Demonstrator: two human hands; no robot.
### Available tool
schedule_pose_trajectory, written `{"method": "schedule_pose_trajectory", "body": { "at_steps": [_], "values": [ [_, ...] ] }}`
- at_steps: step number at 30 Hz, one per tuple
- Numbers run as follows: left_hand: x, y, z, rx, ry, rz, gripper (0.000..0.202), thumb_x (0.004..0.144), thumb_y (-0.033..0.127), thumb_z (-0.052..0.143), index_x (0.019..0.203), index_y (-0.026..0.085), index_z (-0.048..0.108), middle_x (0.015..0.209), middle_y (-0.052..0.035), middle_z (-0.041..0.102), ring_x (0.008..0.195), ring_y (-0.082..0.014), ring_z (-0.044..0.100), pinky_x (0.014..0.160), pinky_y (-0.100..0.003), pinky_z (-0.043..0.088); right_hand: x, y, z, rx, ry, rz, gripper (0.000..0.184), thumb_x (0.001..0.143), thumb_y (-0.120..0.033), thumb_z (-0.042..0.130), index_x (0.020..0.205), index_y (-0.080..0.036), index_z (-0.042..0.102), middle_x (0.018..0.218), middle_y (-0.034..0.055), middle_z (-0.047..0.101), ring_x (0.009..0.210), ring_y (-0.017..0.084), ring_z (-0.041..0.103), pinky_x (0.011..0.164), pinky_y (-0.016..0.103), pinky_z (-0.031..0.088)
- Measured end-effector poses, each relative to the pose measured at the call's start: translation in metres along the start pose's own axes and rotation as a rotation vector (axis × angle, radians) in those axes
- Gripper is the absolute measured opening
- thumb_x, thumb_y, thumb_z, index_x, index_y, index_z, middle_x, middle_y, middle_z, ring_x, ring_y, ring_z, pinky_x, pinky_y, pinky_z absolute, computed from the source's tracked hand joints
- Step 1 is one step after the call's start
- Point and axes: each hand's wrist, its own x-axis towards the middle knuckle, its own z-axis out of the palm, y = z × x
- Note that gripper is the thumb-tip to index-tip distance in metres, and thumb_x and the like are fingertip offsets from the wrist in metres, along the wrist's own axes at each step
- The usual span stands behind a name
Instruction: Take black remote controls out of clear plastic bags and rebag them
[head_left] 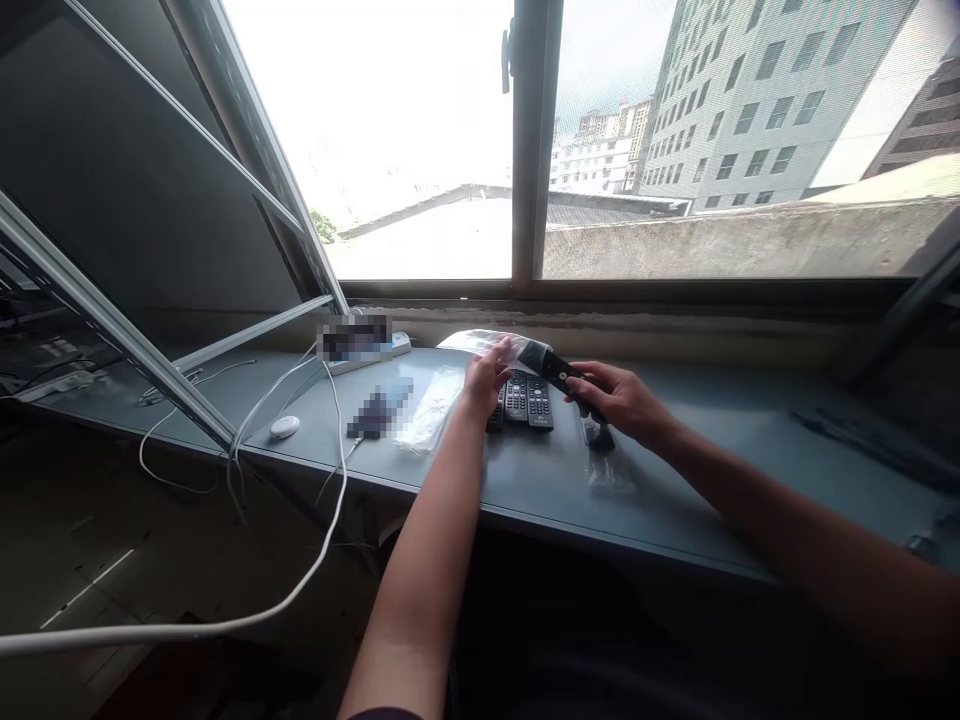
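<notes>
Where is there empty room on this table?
The grey tabletop is bare between the right hand and the dark flat items far right. Around the left hand it is crowded: black button remotes, clear plastic bags, white cables.

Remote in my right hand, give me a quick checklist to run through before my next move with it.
1. Right hand grips the remote: ok, fingers wrap its near end.
2. Left hand holds the clear bag at the remote's far end: ok.
3. Remote's tip inside the bag's mouth: cannot tell, the plastic glares.
4. Bare table under the hands: not ok, other remotes lie just below.
5. White cable away from both hands: ok, it runs off to the left.
</notes>
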Motion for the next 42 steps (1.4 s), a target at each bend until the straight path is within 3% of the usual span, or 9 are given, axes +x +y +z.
{"method": "schedule_pose_trajectory", "body": {
  "at_steps": [4,9,13,19,22,26,30,42],
  "values": [
    [-0.003,-0.001,0.000,0.128,-0.140,-0.001,0.025,0.087,0.035,0.097,0.102,0.019,0.085,0.095,-0.0077,0.081,0.080,-0.0153,0.071,0.064,-0.023,0.049,0.001,0.000,-0.001,0.000,0.014,0.003,0.068,0.092,-0.070,0.087,0.138,-0.020,0.078,0.092,0.0097,0.084,0.065,0.019,0.068,0.048,0.028,0.049],
    [-0.011,-0.001,0.003,0.173,-0.252,0.012,0.038,0.080,0.032,0.102,0.113,0.021,0.087,0.105,-0.0082,0.083,0.089,-0.0188,0.074,0.066,-0.024,0.050,0.001,-0.001,0.000,-0.034,0.012,-0.020,0.071,0.093,-0.071,0.086,0.141,-0.019,0.076,0.093,0.0096,0.085,0.065,0.019,0.069,0.055,0.031,0.055],
    [-0.016,0.001,0.005,0.191,-0.290,-0.015,0.040,0.077,0.031,0.104,0.111,0.019,0.086,0.104,-0.0095,0.083,0.087,-0.0194,0.075,0.068,-0.025,0.050,0.001,0.000,0.000,-0.048,0.021,-0.031,0.074,0.091,-0.073,0.086,0.141,-0.020,0.074,0.094,0.0091,0.085,0.068,0.021,0.072,0.060,0.035,0.060],
    [-0.018,0.000,0.002,0.289,-0.437,-0.008,0.035,0.081,0.042,0.101,0.102,0.019,0.085,0.099,-0.0112,0.082,0.084,-0.0195,0.075,0.069,-0.027,0.051,0.000,-0.001,0.001,-0.054,0.013,-0.034,0.076,0.089,-0.076,0.087,0.140,-0.021,0.072,0.093,0.0081,0.084,0.068,0.022,0.072,0.063,0.037,0.061],
    [-0.015,-0.001,0.001,0.280,-0.405,0.014,0.034,0.080,0.042,0.101,0.099,0.019,0.086,0.096,-0.0097,0.082,0.083,-0.0191,0.074,0.069,-0.026,0.051,0.000,-0.004,0.002,-0.046,0.012,-0.023,0.075,0.089,-0.075,0.087,0.138,-0.020,0.073,0.095,0.0092,0.085,0.070,0.022,0.073,0.059,0.035,0.057],
    [-0.008,-0.001,-0.001,0.200,-0.229,0.087,0.030,0.082,0.040,0.100,0.099,0.021,0.085,0.095,-0.0056,0.081,0.085,-0.0173,0.074,0.068,-0.024,0.050,0.000,-0.007,0.000,-0.029,0.005,0.001,0.065,0.090,-0.073,0.086,0.125,-0.019,0.078,0.097,0.0113,0.085,0.067,0.021,0.070,0.048,0.030,0.048],
    [-0.004,0.000,0.000,0.140,-0.104,0.128,0.028,0.082,0.038,0.098,0.101,0.023,0.085,0.097,-0.0037,0.080,0.088,-0.0157,0.073,0.066,-0.021,0.050,0.001,-0.006,-0.001,0.005,-0.008,0.039,0.059,0.089,-0.071,0.089,0.114,-0.019,0.081,0.096,0.0118,0.084,0.066,0.018,0.066,0.048,0.028,0.046],
    [-0.009,-0.003,0.000,0.239,-0.291,0.083,0.051,0.071,0.053,0.105,0.101,0.019,0.083,0.105,-0.0080,0.082,0.094,-0.0203,0.074,0.074,-0.028,0.055,-0.003,-0.010,0.006,0.091,0.054,0.073,0.055,0.086,-0.068,0.092,0.107,-0.018,0.080,0.099,0.0113,0.084,0.070,0.016,0.064,0.056,0.028,0.051]
  ]
}}
